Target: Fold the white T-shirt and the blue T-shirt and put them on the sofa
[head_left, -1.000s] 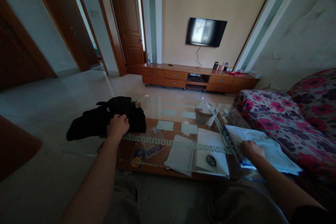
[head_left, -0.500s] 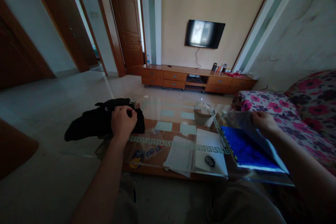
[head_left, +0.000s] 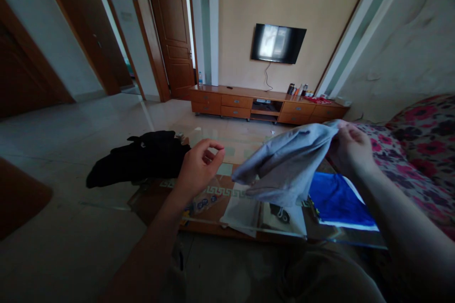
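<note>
Right hand (head_left: 350, 149) pinches the grey garment (head_left: 287, 165) aloft at three o'clock; left hand (head_left: 199, 165), open and empty, nears it (unfolded so far).

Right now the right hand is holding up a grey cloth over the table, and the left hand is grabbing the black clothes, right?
Not quite. The head view shows the left hand in the air, half open and holding nothing; the black clothes lie beside it on the table, untouched. The rest is right: the right hand holds up the grey cloth over the table.
</note>
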A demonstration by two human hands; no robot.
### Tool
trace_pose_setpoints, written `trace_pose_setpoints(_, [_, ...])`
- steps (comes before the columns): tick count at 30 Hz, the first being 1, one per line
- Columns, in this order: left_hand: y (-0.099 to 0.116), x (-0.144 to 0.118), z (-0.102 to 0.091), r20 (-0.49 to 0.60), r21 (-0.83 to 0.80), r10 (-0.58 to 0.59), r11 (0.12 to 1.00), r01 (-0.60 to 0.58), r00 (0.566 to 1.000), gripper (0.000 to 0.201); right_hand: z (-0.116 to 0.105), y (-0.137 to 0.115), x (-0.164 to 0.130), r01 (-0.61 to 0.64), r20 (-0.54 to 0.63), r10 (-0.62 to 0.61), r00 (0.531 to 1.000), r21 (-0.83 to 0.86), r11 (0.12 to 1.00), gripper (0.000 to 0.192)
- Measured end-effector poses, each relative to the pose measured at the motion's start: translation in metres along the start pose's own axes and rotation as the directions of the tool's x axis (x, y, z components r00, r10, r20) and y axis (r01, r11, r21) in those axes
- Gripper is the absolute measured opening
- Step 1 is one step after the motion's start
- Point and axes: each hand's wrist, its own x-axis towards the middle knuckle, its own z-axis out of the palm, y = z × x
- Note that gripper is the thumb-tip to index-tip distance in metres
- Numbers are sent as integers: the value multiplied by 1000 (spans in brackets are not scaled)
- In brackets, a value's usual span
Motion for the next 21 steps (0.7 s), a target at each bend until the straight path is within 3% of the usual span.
trace_pose_setpoints(3, [13, -8, 3, 151, -21, -18, 1000, 22, 988, 33, 24, -5, -12, -37, 265, 61, 962, -94, 995, 38])
trace_pose_setpoints(6, [12, -11, 7, 399, -54, -25, 997, 51, 916, 51, 57, -16, -29, -79, 454, 76, 888, -12, 997, 40])
trace_pose_setpoints(8, [5, -11, 7, 588, -123, -16, 986, 109, 809, 55, 82, -28, -40, -122, 501, 53, 864, 106, 987, 39])
trace_pose_setpoints(10, [-4, -9, 4, 751, -200, 8, 956, 216, 660, 57, 101, -44, -50, -159, 552, 37, 833, 175, 972, 36])
trace_pose_setpoints(12, [-12, -7, -2, 858, -268, 61, 901, 341, 511, 65, 114, -59, -56, -169, 610, 30, 792, 172, 971, 34])
trace_pose_setpoints(14, [-17, -6, -9, 902, -310, 118, 845, 435, 414, 70, 119, -72, -59, -158, 669, 34, 742, 126, 979, 34])
trace_pose_setpoints(16, [-15, -7, -11, 918, -313, 148, 841, 442, 369, 62, 120, -79, -61, -144, 713, 45, 700, 79, 986, 36])
trace_pose_setpoints(18, [-10, -8, -8, 927, -289, 168, 890, 352, 336, 46, 119, -79, -62, -139, 735, 58, 676, 49, 989, 37])
trace_pose_setpoints(19, [-8, -9, -5, 923, -278, 171, 916, 289, 345, 39, 119, -78, -63, -142, 742, 66, 667, 39, 989, 37])
trace_pose_setpoints(20, [-5, -8, -2, 906, -271, 167, 935, 229, 390, 36, 119, -75, -63, -148, 747, 74, 660, 33, 988, 37])
trace_pose_setpoints(21, [-4, -7, 0, 858, -269, 154, 948, 172, 490, 36, 119, -72, -63, -158, 747, 81, 660, 32, 987, 37])
